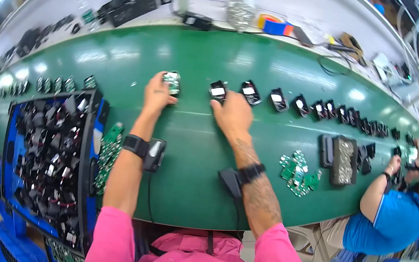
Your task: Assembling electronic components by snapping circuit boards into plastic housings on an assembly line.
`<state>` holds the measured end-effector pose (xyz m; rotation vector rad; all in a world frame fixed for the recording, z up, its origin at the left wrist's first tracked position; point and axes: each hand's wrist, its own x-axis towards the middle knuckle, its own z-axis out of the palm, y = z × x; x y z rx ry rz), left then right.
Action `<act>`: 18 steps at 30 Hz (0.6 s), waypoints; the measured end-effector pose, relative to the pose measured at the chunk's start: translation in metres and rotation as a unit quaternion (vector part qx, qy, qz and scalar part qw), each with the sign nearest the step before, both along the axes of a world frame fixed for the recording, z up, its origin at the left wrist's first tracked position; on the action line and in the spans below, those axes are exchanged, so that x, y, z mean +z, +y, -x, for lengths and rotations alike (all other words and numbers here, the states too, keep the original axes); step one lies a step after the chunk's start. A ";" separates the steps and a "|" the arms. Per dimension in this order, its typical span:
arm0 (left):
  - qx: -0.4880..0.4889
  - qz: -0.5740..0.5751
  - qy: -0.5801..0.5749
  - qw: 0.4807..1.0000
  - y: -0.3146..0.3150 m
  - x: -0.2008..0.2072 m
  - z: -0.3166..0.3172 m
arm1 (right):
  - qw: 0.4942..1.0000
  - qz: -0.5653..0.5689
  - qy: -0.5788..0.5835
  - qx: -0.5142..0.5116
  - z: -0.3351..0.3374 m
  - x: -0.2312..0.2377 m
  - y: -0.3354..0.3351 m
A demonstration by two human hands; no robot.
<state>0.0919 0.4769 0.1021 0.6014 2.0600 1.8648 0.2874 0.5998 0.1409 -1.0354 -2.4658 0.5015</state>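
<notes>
My left hand [157, 94] is closed on a green circuit board [171, 82], gripping it by its left edge above the green table. To its right, my right hand [234, 114] has its fingers round a small black plastic housing [218, 90] with a white label. Just beyond that hand a similar black housing [250, 92] lies on the table, and another labelled housing [279, 100] follows in a row running off to the right. Loose circuit boards [299, 172] lie in a pile right of my right forearm, and more boards [108, 156] are heaped left of my left forearm.
A blue crate [88, 167] full of black parts stands at the left. Boards [58, 84] line the table behind it. At right are a tray of small metal parts [344, 160] and a co-worker in a blue shirt [392, 220]. Tape rolls [275, 25] sit on the back shelf.
</notes>
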 end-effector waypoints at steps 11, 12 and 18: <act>-0.142 -0.012 0.025 0.989 -0.070 0.023 -0.184 | 0.957 0.137 0.150 0.206 -0.123 0.021 -0.084; -0.144 -0.011 0.019 0.989 -0.081 0.022 -0.193 | 0.979 0.054 0.127 0.153 -0.143 0.018 -0.083; -0.229 -0.072 -0.325 0.915 -0.123 0.047 -0.220 | 0.984 -0.100 -0.065 -0.131 -0.239 -0.012 -0.037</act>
